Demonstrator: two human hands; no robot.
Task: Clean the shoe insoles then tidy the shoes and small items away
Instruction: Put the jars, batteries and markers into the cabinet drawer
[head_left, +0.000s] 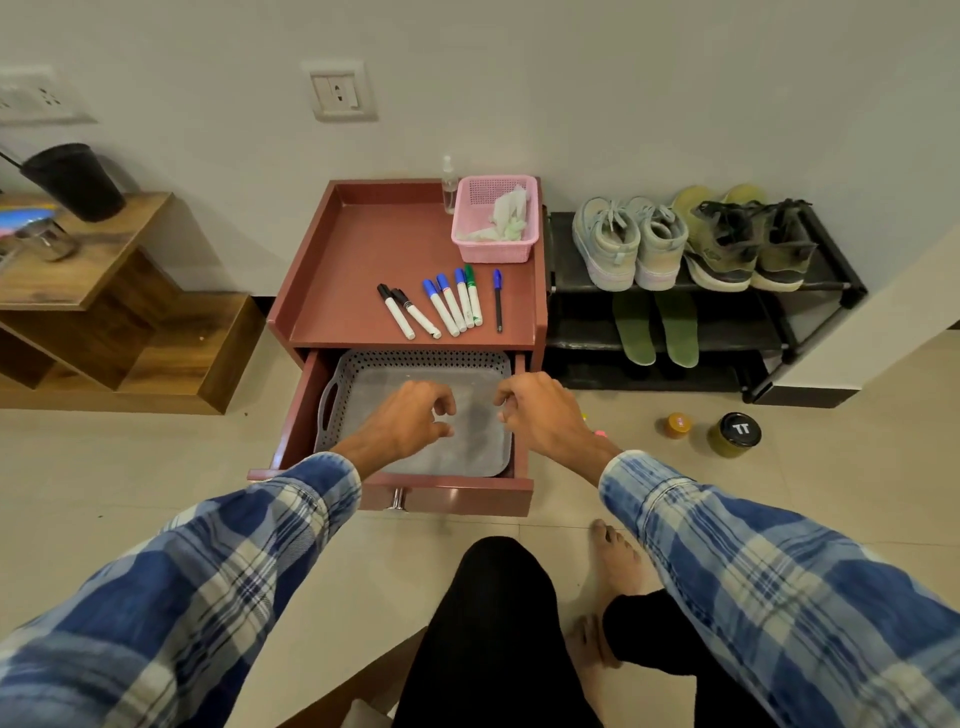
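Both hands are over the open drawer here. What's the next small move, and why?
Likely move the right hand up to the markers on the cabinet top. It and the left hand hover empty over the grey tray in the open drawer, while the markers lie loose above.

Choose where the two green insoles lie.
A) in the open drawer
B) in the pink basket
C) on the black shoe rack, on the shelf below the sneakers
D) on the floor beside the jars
C: both green insoles lie side by side on the black shoe rack, on the shelf directly below the sneakers.
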